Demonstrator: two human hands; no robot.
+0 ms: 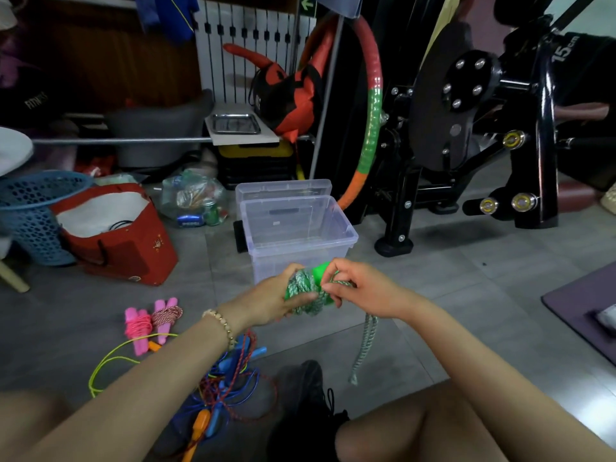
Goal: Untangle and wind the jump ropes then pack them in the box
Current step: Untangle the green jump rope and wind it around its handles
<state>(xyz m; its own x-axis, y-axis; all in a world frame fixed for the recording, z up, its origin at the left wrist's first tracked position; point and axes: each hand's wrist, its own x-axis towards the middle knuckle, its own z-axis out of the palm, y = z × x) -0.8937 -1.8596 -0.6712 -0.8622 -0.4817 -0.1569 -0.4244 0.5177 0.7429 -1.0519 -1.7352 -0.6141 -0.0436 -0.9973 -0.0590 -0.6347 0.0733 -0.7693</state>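
Note:
My left hand (pixel 276 300) grips a green jump rope (pixel 308 291), its green-white cord wound around the green handles. My right hand (pixel 358 288) pinches a loop of that cord beside the bundle, and a loose tail (pixel 365 348) hangs down to the floor. Just beyond my hands stands a clear plastic box (pixel 346 240), with nothing visible inside it. On the floor at left lie two wound pink-handled ropes (pixel 151 323). Below my left forearm sits a tangle of blue, red, orange and yellow-green ropes (pixel 230 385).
A red bag (pixel 133 248) and a blue basket (pixel 30 208) stand at left. The box's clear lid (pixel 283 188) leans behind it. A black exercise machine (pixel 466 145) and a hoop (pixel 371 128) fill the back right. A purple mat (pixel 586 308) lies at right. My knee and shoe are below.

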